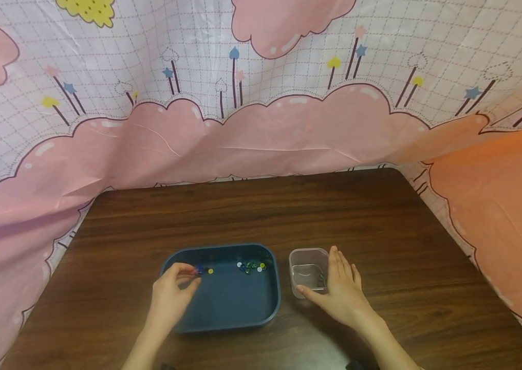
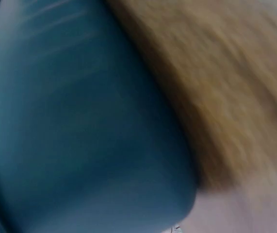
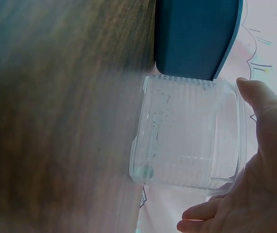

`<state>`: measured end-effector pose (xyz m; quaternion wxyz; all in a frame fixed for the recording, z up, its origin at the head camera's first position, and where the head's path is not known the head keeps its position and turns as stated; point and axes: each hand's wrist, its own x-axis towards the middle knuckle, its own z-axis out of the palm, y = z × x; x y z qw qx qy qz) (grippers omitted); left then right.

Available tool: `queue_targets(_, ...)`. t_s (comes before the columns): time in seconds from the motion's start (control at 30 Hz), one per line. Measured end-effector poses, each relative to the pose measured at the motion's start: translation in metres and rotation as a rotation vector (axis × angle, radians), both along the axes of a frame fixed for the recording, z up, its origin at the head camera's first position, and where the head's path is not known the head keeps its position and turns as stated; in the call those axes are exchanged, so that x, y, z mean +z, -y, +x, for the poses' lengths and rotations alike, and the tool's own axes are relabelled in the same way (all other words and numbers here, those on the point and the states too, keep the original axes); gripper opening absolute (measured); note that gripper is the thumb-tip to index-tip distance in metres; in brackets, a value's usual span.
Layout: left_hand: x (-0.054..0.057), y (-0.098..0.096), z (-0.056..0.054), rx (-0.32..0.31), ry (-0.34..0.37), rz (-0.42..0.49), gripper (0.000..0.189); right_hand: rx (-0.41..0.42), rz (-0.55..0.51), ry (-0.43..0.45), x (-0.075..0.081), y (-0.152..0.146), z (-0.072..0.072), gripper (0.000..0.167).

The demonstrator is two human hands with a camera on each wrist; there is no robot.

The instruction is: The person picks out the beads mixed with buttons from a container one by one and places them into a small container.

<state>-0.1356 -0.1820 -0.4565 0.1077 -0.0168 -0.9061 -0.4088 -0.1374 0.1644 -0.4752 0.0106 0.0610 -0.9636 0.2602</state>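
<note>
My left hand (image 1: 174, 293) is over the left part of a dark blue tray (image 1: 224, 325), fingers bent and thumb held apart from the forefinger. Close to its fingertips lie small dark blue pieces (image 1: 201, 270) and a yellow one (image 1: 210, 271); fine contact there is too small to tell. Several green, white and yellow pieces (image 1: 253, 266) cluster at the tray's far right. Beside a clear plastic container (image 3: 177, 131), my right hand (image 1: 343, 290) spreads its straight fingers along the right side, thumb near the rim. A few small greenish pieces (image 1: 320, 278) sit inside the container.
A dark brown wooden table (image 1: 252, 216) bears the tray and the container, which stand apart with a narrow strip of wood between. Behind the table hangs a patterned cloth (image 1: 279, 128), continuing along both sides. The left wrist view is blurred.
</note>
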Motion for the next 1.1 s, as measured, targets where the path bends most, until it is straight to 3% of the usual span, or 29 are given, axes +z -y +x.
queue_targets(0.27,0.000,0.007,-0.003,-0.010,0.051,-0.016,0.028,0.000,0.005,0.007,0.000,-0.001,-0.002,0.121)
queue_targets(0.6,0.002,0.020,-0.004,-0.064,0.101,-0.116,0.031,0.004,0.009,0.011,0.001,0.000,-0.001,0.121)
queue_targets(0.87,0.005,0.023,-0.003,-0.067,0.155,-0.147,0.031,0.014,-0.007,0.013,0.002,-0.001,0.000,0.120)
queue_targets(1.1,0.001,0.026,-0.006,-0.081,0.171,-0.169,0.032,0.012,-0.004,0.020,0.002,0.000,-0.001,0.121)
